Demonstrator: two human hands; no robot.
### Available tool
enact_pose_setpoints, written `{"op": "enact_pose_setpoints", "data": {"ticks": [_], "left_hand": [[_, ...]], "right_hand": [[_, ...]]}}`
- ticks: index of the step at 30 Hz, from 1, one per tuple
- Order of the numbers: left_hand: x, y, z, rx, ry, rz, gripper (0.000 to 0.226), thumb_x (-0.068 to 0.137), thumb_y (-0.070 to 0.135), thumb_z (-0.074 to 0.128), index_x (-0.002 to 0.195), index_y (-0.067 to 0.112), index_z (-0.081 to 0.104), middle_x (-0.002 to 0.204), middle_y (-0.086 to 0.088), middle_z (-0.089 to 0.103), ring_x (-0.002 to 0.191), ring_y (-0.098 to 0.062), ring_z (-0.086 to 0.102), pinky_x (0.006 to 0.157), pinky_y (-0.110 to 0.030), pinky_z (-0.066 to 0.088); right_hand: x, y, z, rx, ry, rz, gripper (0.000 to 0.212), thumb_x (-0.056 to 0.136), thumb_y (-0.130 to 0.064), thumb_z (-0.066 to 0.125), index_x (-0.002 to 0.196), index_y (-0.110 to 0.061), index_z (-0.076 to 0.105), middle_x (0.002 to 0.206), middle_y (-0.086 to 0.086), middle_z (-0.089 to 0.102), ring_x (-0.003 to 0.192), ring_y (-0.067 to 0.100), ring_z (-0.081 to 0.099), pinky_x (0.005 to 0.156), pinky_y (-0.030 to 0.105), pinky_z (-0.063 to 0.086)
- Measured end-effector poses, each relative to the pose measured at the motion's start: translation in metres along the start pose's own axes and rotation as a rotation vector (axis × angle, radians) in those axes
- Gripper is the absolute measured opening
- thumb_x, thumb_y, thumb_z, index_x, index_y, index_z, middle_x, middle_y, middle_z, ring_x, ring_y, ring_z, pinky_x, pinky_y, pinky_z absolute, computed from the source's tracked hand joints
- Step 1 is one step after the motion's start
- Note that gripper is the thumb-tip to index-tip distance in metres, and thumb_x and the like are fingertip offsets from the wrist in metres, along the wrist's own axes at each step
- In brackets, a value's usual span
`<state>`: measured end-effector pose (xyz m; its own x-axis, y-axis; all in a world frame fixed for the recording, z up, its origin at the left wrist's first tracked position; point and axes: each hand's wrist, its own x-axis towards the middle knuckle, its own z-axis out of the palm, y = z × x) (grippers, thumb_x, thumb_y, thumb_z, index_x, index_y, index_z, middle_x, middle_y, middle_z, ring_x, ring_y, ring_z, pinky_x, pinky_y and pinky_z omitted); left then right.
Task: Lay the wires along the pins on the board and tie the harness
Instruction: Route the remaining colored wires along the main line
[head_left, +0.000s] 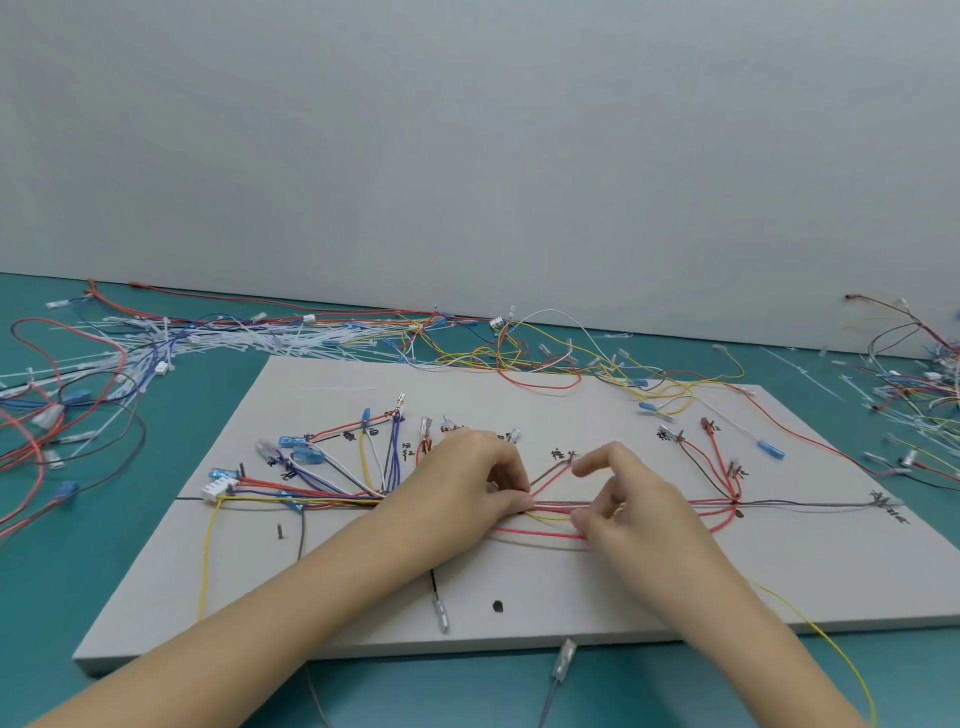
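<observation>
A grey board lies on the teal table, with pins and handwritten labels. A bundle of coloured wires runs left to right along its middle line; branches fan up left to blue and clear terminals and a white connector. My left hand pinches the bundle near the board's centre. My right hand sits just to its right, fingertips pinching the red and yellow wires that sag below the bundle, index finger raised.
Loose wires and white cable ties pile up behind the board at the left. More wire tangles lie at the far right and far left. A yellow wire trails off the board's front right. A wall stands close behind.
</observation>
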<state>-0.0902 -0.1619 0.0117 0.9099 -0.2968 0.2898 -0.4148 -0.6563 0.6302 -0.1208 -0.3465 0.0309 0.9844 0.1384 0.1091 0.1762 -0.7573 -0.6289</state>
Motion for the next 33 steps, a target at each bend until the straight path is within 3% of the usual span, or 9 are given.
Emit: {"op": "enact_pose_setpoints", "data": {"ticks": [2,5,9,14,16,20,24,27,33], "left_hand": [[0.0,0.0,0.002,0.021,-0.008,-0.006,0.006,0.082,0.025,0.074,0.079,0.022,0.07,0.078,0.013,0.06,0.078,0.001,0.053,0.07,-0.015,0.042],[0.0,-0.001,0.004,0.054,-0.015,0.0,0.009,0.084,0.027,0.072,0.078,0.026,0.067,0.079,0.014,0.057,0.081,0.003,0.048,0.07,-0.015,0.038],[0.001,-0.001,0.005,0.094,-0.013,-0.008,0.008,0.087,0.03,0.069,0.08,0.027,0.065,0.08,0.015,0.056,0.082,-0.001,0.041,0.072,-0.019,0.034],[0.002,0.002,0.004,0.137,-0.042,0.0,0.01,0.089,0.029,0.066,0.08,0.028,0.061,0.079,0.017,0.05,0.087,-0.007,0.04,0.077,-0.026,0.037],[0.001,0.003,0.004,0.151,-0.042,0.002,0.011,0.09,0.028,0.065,0.081,0.027,0.06,0.079,0.016,0.049,0.088,-0.008,0.039,0.079,-0.028,0.038],[0.001,0.004,0.003,0.137,-0.046,-0.009,0.015,0.089,0.027,0.066,0.078,0.029,0.057,0.077,0.017,0.049,0.087,-0.007,0.039,0.079,-0.026,0.038],[0.002,0.006,0.002,0.148,-0.051,-0.016,0.013,0.09,0.027,0.065,0.079,0.028,0.058,0.077,0.017,0.048,0.088,-0.008,0.038,0.081,-0.028,0.039],[0.002,0.007,0.002,0.162,-0.054,-0.01,0.014,0.091,0.026,0.064,0.079,0.026,0.057,0.077,0.016,0.047,0.088,-0.009,0.037,0.081,-0.029,0.039],[0.003,0.008,0.001,0.168,-0.068,-0.015,0.014,0.092,0.026,0.063,0.08,0.025,0.056,0.076,0.016,0.045,0.088,-0.009,0.037,0.081,-0.029,0.037]], "right_hand": [[0.007,0.011,-0.013,-0.022,0.03,0.024,0.018,0.082,-0.017,0.071,0.085,-0.03,0.06,0.065,-0.004,0.062,0.064,-0.002,0.053,0.058,0.014,0.038],[0.018,0.025,-0.03,0.008,0.036,0.094,0.012,0.079,-0.017,0.077,0.076,-0.024,0.068,0.062,-0.001,0.063,0.055,0.004,0.052,0.055,0.023,0.039],[0.027,0.039,-0.043,0.118,0.001,0.176,0.011,0.079,-0.014,0.079,0.087,-0.017,0.071,0.064,0.008,0.07,0.072,0.025,0.069,0.066,0.03,0.045],[0.028,0.05,-0.038,0.01,-0.018,0.091,0.008,0.085,-0.023,0.073,0.077,-0.026,0.073,0.07,-0.009,0.072,0.058,-0.009,0.056,0.055,0.009,0.036],[0.025,0.054,-0.033,-0.066,0.022,0.028,0.015,0.087,-0.023,0.07,0.076,-0.032,0.07,0.08,-0.009,0.069,0.062,-0.011,0.052,0.057,0.009,0.035],[0.021,0.06,-0.031,0.047,0.054,-0.018,0.018,0.087,-0.018,0.071,0.078,-0.033,0.07,0.085,-0.006,0.068,0.065,-0.009,0.053,0.061,0.007,0.037],[0.019,0.062,-0.026,-0.149,0.071,-0.1,0.012,0.091,-0.019,0.065,0.089,-0.027,0.074,0.084,-0.008,0.06,0.074,0.0,0.054,0.068,0.014,0.036],[0.015,0.063,-0.021,-0.246,0.102,-0.167,0.013,0.094,-0.018,0.059,0.094,-0.018,0.073,0.084,-0.008,0.055,0.079,0.008,0.055,0.074,0.027,0.041],[0.012,0.063,-0.02,-0.293,0.127,-0.174,0.013,0.097,-0.025,0.053,0.095,-0.024,0.065,0.09,-0.012,0.053,0.084,0.01,0.056,0.074,0.035,0.046]]}}
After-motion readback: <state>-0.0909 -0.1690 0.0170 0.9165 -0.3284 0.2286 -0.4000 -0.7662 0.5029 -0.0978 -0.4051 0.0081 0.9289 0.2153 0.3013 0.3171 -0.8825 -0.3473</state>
